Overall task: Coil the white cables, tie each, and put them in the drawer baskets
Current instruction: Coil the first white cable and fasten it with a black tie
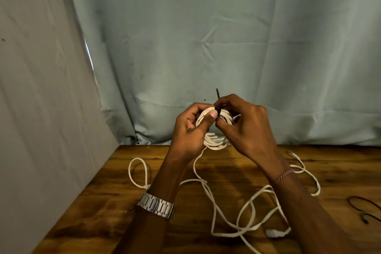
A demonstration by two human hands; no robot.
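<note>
Pale curtain [226, 27] hangs behind one wooden table [123, 202]. Loose white cable [214, 210] sprawls across it. Two hands hold one white coil [214, 140] above the far edge: left hand [189, 130] grips it, right hand [245, 128] pinches one black tie [218, 110].

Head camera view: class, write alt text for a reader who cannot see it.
Two hands, left and right, hold a coil of white cable above a wooden table while fastening a black tie around it. More white cable lies loose on the table.
</note>
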